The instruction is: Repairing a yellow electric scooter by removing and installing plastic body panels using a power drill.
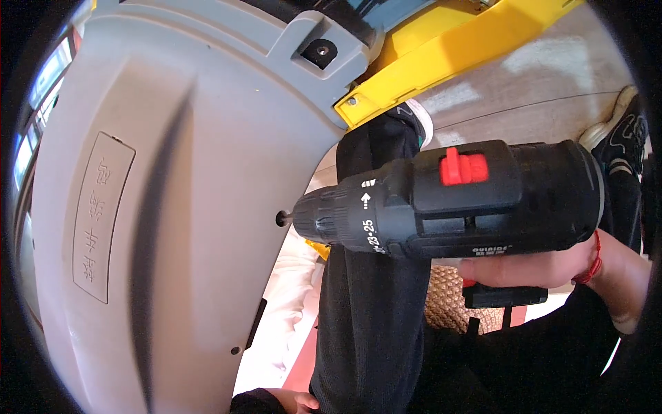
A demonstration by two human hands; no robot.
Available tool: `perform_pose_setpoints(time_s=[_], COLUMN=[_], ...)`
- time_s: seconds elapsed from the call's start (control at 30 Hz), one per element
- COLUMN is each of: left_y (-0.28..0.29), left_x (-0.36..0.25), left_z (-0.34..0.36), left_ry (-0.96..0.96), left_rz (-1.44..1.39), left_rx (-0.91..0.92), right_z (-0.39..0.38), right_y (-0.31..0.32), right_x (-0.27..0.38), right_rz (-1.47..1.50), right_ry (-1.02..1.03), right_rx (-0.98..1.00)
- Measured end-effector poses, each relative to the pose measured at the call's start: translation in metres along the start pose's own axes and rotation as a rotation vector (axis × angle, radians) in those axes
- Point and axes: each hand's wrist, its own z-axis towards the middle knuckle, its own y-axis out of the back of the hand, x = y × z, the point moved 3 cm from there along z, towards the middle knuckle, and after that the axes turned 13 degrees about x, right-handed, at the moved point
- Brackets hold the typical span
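My right hand point(531, 269) grips the handle of a black cordless drill point(469, 196) with a red slider on top. One finger lies by the red trigger below the body. The drill is level and points left, its chuck close to a large grey plastic panel point(200, 228). The thin bit reaches into a small dark hole point(281, 219) near the panel's right edge. At the bottom edge, my left hand point(303, 401) shows only in part, in a dark sleeve beside my leg. Its fingers are too cut off to tell whether it holds anything.
A yellow bar point(448, 62) joins the panel at the upper right, near a recessed screw socket point(321, 52). Another hole point(235, 350) sits lower on the panel. My dark-trousered leg point(376, 310) is under the drill. A shoe point(624, 131) stands on the floor at right.
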Motion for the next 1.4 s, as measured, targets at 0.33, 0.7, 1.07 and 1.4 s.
perform_pose_setpoints(time_s=[0.33,0.7,1.07,1.4], left_y=[0.004,0.005,0.003,-0.001], left_x=[-0.004,0.000,-0.002,-0.004], left_z=[0.004,0.018,0.035,0.031], left_ry=[0.076,0.147,0.234,0.659], left_rz=[0.002,-0.080,-0.379,-0.690], left_rx=[0.087,0.237,0.481,0.029], right_z=[0.002,0.011,0.011,-0.007], right_y=[-0.003,0.019,-0.002,-0.001], right_x=[0.019,0.053,0.042,0.055], right_rz=[0.351,0.182,-0.015,-0.428], right_ry=[-0.233,-0.563,0.316,0.169], right_rx=[0.020,0.470,0.129,-0.072])
